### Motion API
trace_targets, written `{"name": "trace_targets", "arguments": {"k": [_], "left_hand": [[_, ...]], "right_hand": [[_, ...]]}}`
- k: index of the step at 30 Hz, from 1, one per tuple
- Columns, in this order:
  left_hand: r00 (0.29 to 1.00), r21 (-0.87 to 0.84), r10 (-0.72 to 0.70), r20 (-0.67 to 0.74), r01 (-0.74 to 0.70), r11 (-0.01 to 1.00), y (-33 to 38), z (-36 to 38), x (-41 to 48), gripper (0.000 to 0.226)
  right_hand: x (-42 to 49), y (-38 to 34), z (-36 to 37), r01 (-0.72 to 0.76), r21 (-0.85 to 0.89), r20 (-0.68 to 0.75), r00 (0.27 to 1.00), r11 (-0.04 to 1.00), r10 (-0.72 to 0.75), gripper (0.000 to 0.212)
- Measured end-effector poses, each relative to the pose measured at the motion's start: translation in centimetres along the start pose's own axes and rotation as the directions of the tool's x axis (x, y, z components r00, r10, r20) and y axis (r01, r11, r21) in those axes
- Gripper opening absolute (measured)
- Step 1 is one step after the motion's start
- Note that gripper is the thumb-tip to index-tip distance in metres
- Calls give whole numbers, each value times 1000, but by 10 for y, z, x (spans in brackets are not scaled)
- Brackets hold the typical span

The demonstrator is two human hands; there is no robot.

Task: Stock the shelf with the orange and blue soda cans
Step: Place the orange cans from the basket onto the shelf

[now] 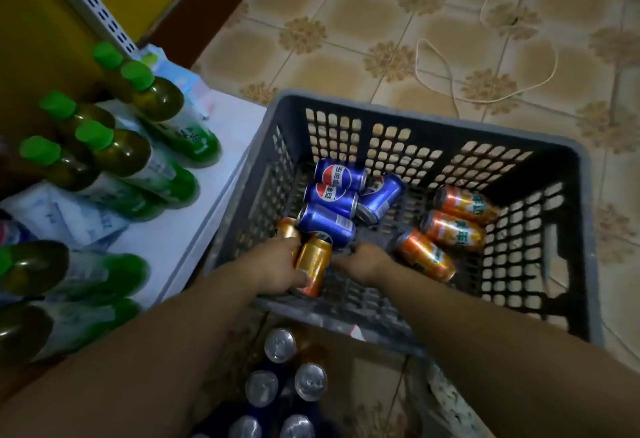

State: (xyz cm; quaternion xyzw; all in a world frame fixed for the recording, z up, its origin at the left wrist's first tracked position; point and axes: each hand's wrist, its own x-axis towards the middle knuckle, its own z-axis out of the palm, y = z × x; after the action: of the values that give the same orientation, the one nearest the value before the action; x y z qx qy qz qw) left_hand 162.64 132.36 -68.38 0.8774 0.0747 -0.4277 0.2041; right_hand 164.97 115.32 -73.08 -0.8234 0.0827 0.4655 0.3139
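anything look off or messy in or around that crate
No spill or damage shows. The blue cans and orange cans lie jumbled on their sides in the crate, and a loose white cord trails across the floor beyond it, a possible trip hazard.

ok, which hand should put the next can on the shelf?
Left. The left hand already grips an orange can in the crate, and the shelf lies on that side. The right hand is low in the crate; whether it holds anything cannot be told.
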Motion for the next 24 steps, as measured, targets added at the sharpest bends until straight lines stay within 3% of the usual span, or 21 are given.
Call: {"name": "trace_targets", "arguments": {"k": [7, 12, 15, 18, 24], "left_hand": [[999, 113, 3, 36, -7, 994, -21, 12, 45, 75], [1000, 67, -12, 18, 11, 998, -30, 13, 43, 77], [1000, -15, -14, 19, 14, 1000, -25, 9, 27, 80], [999, -189, 36, -14, -38, 981, -17, 5, 4, 66], [982, -491, 50, -182, -134, 861, 14, -19, -77, 77]], "right_hand": [[73, -10, 52, -115, 240, 56, 993, 964, 105, 56], [71, -4, 51, -60, 280, -7, 998, 958, 65, 43], [47, -2, 42, 46, 253, -85, 996, 966, -25, 42], [10, -11, 26, 144, 230, -168, 980, 962, -107, 52], [-101, -54, -20, 351, 384, -229, 932, 854, -280, 51]]}}
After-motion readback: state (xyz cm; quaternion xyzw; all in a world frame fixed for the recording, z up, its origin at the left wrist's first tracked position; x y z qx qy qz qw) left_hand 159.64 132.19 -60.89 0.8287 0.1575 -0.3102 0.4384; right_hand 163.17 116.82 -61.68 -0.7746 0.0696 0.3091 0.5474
